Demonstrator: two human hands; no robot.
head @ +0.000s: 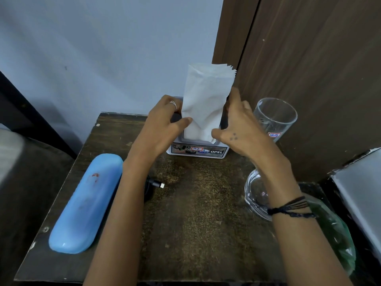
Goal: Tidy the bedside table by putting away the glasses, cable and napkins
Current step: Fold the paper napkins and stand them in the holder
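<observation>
**Feeding the napkins into their holder at the back of the bedside table**

Standing a stack of white napkins (206, 100) upright in a grey holder (198, 150), a person steadies the paper from both sides, most likely so the sheets stay squared as they slide into the slot. The left hand (162, 124) grasps the stack's left edge, thumb on the front face and fingers curled round behind; the right hand (237, 129) presses its thumb against the lower right corner with fingers wrapped along the far edge. Neither hand is free. The napkins sit directly between the two hands, their lower end already inside the holder's mouth and their upper half rising clear above the fingers.

On the clock face of the wooden table (195, 223), the holder stands at twelve o'clock against the wall. A closed blue glasses case (86, 203) lies at nine o'clock, just left of the left forearm; whether the glasses are inside cannot be told. A dark cable (156, 183) peeks out from under that forearm beside the case, its plug end pointing toward the centre. An upright drinking glass (275, 118) stands at two o'clock, near the right hand, and a glass dish (255, 193) rests at three o'clock beneath the right forearm.
</observation>
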